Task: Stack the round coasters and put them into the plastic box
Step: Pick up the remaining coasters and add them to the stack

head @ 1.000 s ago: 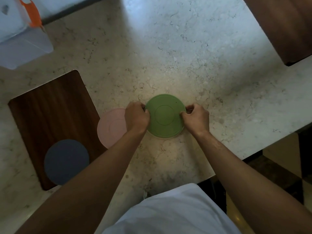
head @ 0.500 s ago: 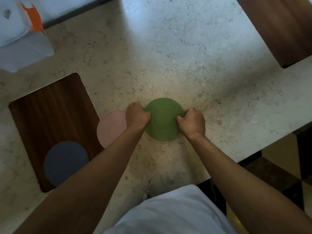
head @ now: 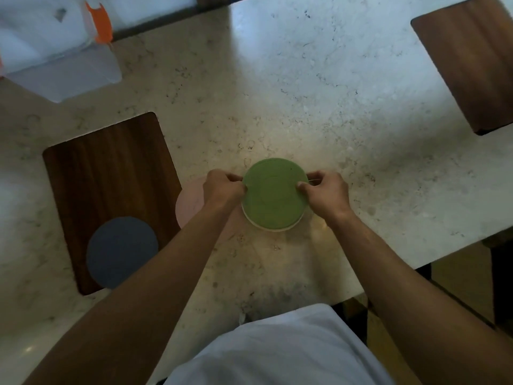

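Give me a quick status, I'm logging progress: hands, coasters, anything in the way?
Left hand and right hand pinch green coaster, atop a pale one. Pink coaster, grey coaster unstacked. Plastic box far left, path clear.

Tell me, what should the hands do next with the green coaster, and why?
Probably carry the green coaster, with the pale one showing under its near edge, left onto the pink coaster. Both the left hand and right hand already pinch its sides, the pink one lies right beside it, and the grey coaster and the plastic box are farther off.
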Tool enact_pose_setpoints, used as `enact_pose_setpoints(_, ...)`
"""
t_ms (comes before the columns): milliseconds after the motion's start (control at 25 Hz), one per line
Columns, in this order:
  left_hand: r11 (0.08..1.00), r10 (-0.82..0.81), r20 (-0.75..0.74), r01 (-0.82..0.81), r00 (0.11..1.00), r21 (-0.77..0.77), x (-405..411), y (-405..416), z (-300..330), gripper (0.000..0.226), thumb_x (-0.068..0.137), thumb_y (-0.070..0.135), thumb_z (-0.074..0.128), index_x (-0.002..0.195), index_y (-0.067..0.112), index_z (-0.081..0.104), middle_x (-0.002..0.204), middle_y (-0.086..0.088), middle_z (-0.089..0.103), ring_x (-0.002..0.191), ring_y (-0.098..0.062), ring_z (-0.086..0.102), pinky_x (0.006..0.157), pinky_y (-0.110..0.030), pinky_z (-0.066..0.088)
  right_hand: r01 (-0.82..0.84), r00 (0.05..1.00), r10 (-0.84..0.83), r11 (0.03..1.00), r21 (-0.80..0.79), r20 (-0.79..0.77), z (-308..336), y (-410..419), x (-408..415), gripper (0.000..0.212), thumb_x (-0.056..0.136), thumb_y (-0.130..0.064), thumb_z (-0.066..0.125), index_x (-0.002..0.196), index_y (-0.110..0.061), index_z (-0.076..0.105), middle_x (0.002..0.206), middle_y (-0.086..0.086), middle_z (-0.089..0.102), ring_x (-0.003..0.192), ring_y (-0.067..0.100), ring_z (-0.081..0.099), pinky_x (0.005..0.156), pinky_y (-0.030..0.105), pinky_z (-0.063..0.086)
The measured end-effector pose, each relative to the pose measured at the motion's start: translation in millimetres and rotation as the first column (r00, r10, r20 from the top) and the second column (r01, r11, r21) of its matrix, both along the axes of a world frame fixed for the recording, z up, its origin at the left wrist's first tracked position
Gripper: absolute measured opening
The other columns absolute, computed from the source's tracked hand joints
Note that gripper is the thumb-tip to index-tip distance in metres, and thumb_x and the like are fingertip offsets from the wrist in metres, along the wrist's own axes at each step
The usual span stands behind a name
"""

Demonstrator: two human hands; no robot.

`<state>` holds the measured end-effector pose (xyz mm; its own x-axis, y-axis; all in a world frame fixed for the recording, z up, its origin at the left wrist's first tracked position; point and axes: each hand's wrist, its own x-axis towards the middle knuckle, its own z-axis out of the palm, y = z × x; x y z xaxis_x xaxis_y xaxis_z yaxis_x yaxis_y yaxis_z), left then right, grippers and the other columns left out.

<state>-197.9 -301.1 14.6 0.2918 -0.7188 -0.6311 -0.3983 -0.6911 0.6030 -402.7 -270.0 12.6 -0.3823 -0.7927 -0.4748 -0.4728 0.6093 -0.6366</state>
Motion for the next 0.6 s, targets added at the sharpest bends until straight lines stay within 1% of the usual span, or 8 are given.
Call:
enact_pose_setpoints(80,0.998,0.062,-0.028,-0.063,0.998,-0.017,24.1,7.0,1.3,0.017,0.074,-0.001,0.075,0.077,0.015,0.074,0.089,-0.011,0.076,0.085,-0.027,0.073,0.083,-0.048,0.062,-0.049,0.998,0.05,0.998,-0.031,0.044,2.2,-5.3,12.7,0.027,0.081,-0.023,0.079,0.106,-0.014,0.074,0.095,0.0,0.076,0.078,0.006,0.068,0.078,0.027,0.058)
enact_pose_setpoints(160,0.993,0.113,-0.013,-0.114,0.993,-0.029,52.7,17.5,1.1,0.02,0.072,-0.001,0.075,0.072,0.019,0.073,0.086,-0.009,0.076,0.084,-0.026,0.073,0.081,-0.048,0.062,-0.121,0.989,0.122,0.992,-0.027,0.077,0.7,-9.7,34.7,0.028,0.081,-0.023,0.079,0.107,-0.013,0.075,0.097,0.002,0.076,0.084,0.012,0.07,0.085,0.034,0.059)
enact_pose_setpoints(240,0.99,0.138,0.022,-0.137,0.99,-0.037,78.1,30.6,1.4,0.015,0.071,0.002,0.077,0.079,0.015,0.076,0.09,-0.012,0.076,0.088,-0.03,0.072,0.083,-0.049,0.061,-0.201,0.976,0.202,0.979,-0.018,0.078,-3.8,-12.0,61.1,0.026,0.081,-0.023,0.078,0.105,-0.013,0.075,0.098,0.002,0.076,0.086,0.014,0.07,0.087,0.036,0.059)
enact_pose_setpoints(320,0.989,0.144,0.08,-0.141,0.986,-0.04,99.1,43.5,-1.3,0.018,0.072,0.005,0.078,0.088,0.013,0.078,0.095,-0.012,0.076,0.09,-0.029,0.072,0.085,-0.047,0.06,-0.264,0.962,0.265,0.964,-0.017,0.065,-9.0,-12.7,84.9,0.023,0.081,-0.022,0.077,0.103,-0.015,0.076,0.097,0.001,0.077,0.083,0.011,0.07,0.085,0.031,0.058)
enact_pose_setpoints(400,0.984,0.178,0.1,-0.176,0.979,-0.032,115.4,54.5,-4.1,0.02,0.073,0.006,0.078,0.092,0.013,0.078,0.095,-0.011,0.076,0.087,-0.028,0.073,0.083,-0.047,0.061,-0.309,0.949,0.31,0.951,-0.018,0.061,-12.3,-13.1,103.9,0.023,0.08,-0.019,0.077,0.103,-0.017,0.077,0.097,0.0,0.077,0.079,0.007,0.067,0.08,0.022,0.055)
enact_pose_setpoints(440,0.979,0.202,0.09,-0.2,0.975,-0.027,121.3,58.4,-5.3,0.02,0.073,0.006,0.078,0.092,0.012,0.078,0.094,-0.011,0.076,0.086,-0.028,0.073,0.082,-0.047,0.061,-0.324,0.944,0.324,0.946,-0.02,0.054,-13.1,-13.4,111.2,0.022,0.08,-0.018,0.077,0.102,-0.017,0.077,0.096,0.0,0.077,0.079,0.007,0.067,0.079,0.02,0.053)
enact_pose_setpoints(520,0.975,0.221,0.071,-0.22,0.973,-0.029,127.7,62.9,-8.2,0.018,0.073,0.006,0.077,0.09,0.012,0.077,0.092,-0.011,0.076,0.084,-0.028,0.073,0.082,-0.047,0.061,-0.335,0.941,0.336,0.942,-0.032,0.034,-14.3,-13.9,121.5,0.02,0.08,-0.016,0.076,0.1,-0.018,0.078,0.094,0.0,0.077,0.079,0.008,0.068,0.081,0.021,0.053)
enact_pose_setpoints(600,0.976,0.217,0.089,-0.214,0.972,-0.04,127.2,63.7,-8.6,0.015,0.074,0.008,0.077,0.087,0.016,0.077,0.088,-0.005,0.076,0.086,-0.026,0.073,0.083,-0.045,0.061,-0.333,0.943,0.334,0.942,-0.046,0.014,-15.5,-14.0,125.9,0.019,0.08,-0.015,0.075,0.099,-0.02,0.078,0.094,-0.002,0.077,0.079,0.007,0.068,0.077,0.015,0.051)
